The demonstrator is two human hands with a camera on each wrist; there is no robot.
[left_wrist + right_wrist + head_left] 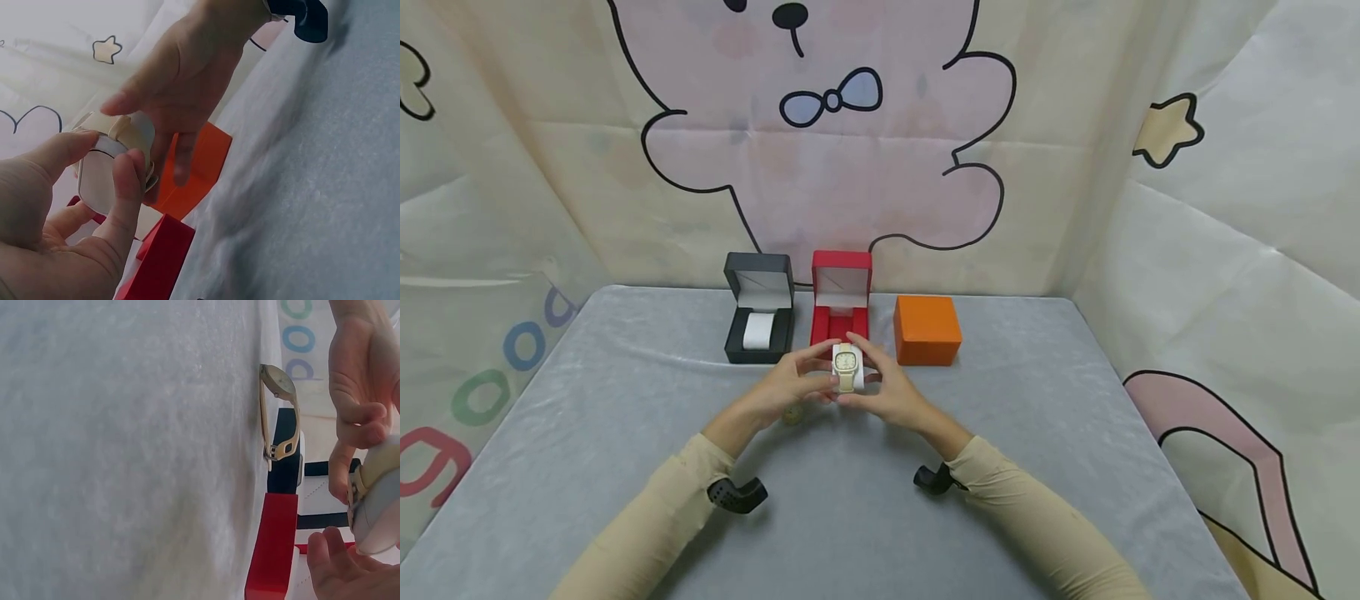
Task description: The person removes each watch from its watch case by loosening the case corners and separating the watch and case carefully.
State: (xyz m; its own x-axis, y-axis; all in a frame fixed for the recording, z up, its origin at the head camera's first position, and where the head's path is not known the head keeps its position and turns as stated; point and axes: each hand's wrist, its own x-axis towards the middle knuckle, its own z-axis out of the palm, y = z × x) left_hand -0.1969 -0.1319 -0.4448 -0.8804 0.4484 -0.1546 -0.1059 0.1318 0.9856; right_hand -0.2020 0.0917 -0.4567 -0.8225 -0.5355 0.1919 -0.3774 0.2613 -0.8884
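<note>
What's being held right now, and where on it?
The left hand pinches the cushion by one end, with a watch strapped round it. The right hand is at the other end; whether it grips too is unclear.

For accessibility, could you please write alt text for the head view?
A person's left hand holds a white cushion with a watch around it, the right hand close around it. Behind stand an open black box, open red box and orange box; a second watch is partly hidden.

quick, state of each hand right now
Left hand: closed, holding the white cushion that carries the watch.
Right hand: at the same cushion; whether it grips cannot be told.
</note>
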